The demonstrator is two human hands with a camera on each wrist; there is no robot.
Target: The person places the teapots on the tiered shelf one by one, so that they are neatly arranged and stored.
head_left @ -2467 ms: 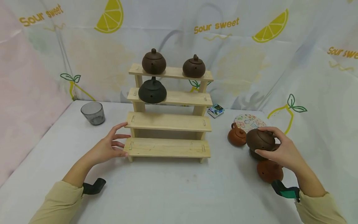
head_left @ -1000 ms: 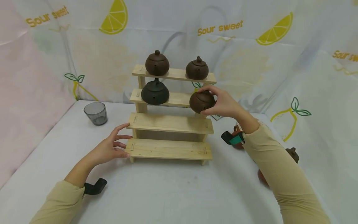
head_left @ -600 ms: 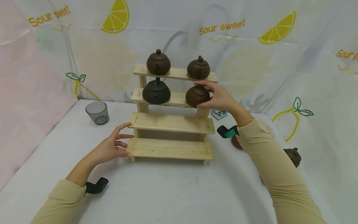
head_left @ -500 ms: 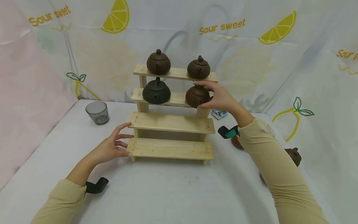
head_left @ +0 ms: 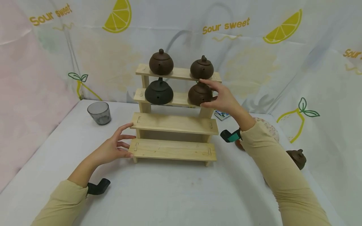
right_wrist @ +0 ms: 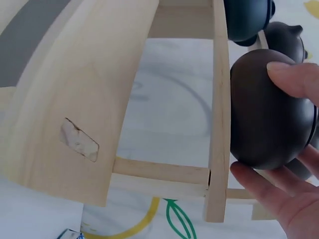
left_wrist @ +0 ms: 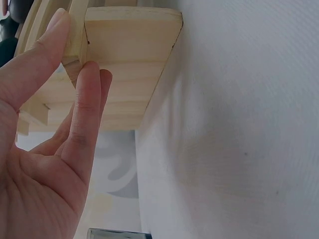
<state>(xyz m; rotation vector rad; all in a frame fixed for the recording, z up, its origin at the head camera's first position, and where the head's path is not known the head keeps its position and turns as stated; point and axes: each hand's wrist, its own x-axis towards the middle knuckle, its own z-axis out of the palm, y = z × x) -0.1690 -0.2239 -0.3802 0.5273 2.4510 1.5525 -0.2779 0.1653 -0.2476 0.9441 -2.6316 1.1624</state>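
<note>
My right hand holds a brown clay teapot on the right of the second board from the top, fingers over its top and thumb at its front. In the right wrist view, thumb and fingertips touch the teapot's rounded body. My left hand grips the left end of the stepped wooden stand; the left wrist view has a board end between thumb and fingers. A dark green-black teapot stands left on the same board. Two brown teapots, left and right, stand on the top board.
A grey glass cup is at the table's back left. Behind my right arm, a brown teapot, a reddish teapot and a patterned round piece are partly hidden. A small blue box lies behind the stand's right side.
My right hand has carried the brown teapot from the group at the right onto the stand's second board. Lately its fingers have shifted slightly on it. The left hand stays at the stand.
</note>
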